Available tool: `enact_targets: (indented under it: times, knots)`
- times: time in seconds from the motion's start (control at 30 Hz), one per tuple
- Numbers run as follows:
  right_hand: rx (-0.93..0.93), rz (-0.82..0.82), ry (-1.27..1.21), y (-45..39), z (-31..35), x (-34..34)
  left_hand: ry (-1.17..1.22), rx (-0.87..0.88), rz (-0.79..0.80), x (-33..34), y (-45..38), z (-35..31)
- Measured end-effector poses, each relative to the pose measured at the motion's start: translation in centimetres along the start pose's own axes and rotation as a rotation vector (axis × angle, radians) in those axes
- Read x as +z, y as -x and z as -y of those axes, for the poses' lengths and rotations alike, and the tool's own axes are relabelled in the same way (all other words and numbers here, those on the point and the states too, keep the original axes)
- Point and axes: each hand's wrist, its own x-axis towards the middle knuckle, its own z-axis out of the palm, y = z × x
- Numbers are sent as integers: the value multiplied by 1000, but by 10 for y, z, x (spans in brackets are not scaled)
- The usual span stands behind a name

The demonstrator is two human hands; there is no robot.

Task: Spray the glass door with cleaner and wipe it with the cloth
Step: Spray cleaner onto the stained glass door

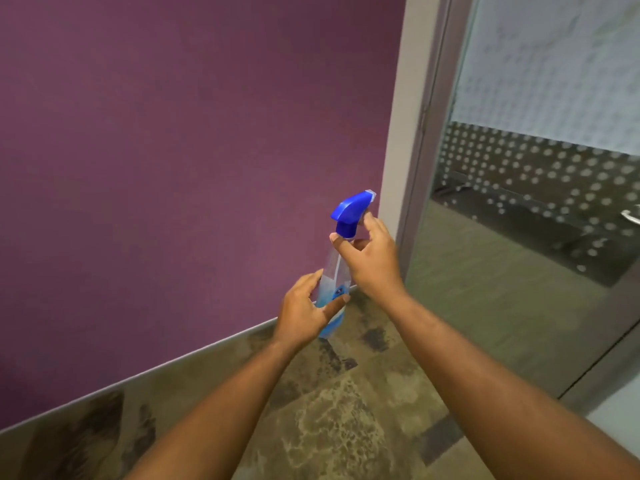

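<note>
A clear spray bottle (335, 271) with blue liquid and a blue trigger head is held upright in front of me, nozzle pointing up and right. My left hand (304, 311) grips the lower body of the bottle. My right hand (369, 259) is closed around its neck just under the trigger head. The glass door (540, 188) stands to the right, with a band of frosted dots across it and a metal handle at the far right edge. No cloth is in view.
A purple wall (180, 161) fills the left side, ending at a grey door frame (412, 133). Patterned brown and beige carpet (339, 410) covers the floor below my arms.
</note>
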Motion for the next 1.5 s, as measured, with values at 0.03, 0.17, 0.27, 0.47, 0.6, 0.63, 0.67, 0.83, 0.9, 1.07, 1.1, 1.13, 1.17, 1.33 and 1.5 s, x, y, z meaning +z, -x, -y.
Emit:
enact_targets:
  times: [0.03, 0.17, 0.27, 0.47, 0.6, 0.63, 0.67, 0.83, 0.9, 1.07, 1.1, 1.13, 1.17, 1.33, 1.5]
  knots:
    - [-5, 0, -5, -16, -10, -7, 11, 2, 27, 12, -19, 1]
    - [-28, 20, -20, -75, -45, -35, 69, 29, 163, 51, -86, -12]
    - [-67, 41, 11, -121, -61, -59, 124, 69, 238, 78, -135, -32]
    - [-87, -23, -36, -199, -96, -90, 148, 116, 372, 132, -232, -50]
    - [-65, -96, 8, -241, -118, -110, 206, 145, 413, 166, -286, -58]
    - [-67, -115, 19, -251, -122, -114, 232, 159, 420, 174, -300, -60]
    - [-69, -132, 27, -262, -129, -117, 261, 170, 430, 183, -314, -60]
    - [-74, -254, 55, -317, -147, -129, 324, 258, 484, 222, -387, -67]
    - [-76, -322, 61, -341, -151, -133, 348, 288, 466, 234, -414, -75]
    - [-49, -576, 95, -391, -158, -144, 392, 387, 500, 265, -469, -96]
    - [-44, -622, 124, -398, -159, -149, 386, 416, 512, 271, -478, -101]
    - [-54, -663, 162, -406, -160, -155, 388, 446, 525, 277, -486, -107]
    - [-70, -692, 200, -414, -160, -160, 394, 471, 532, 285, -495, -114]
    - [-140, -776, 308, -462, -165, -194, 477, 520, 558, 323, -532, -156]
    - [-174, -789, 321, -503, -167, -233, 530, 549, 539, 359, -564, -196]
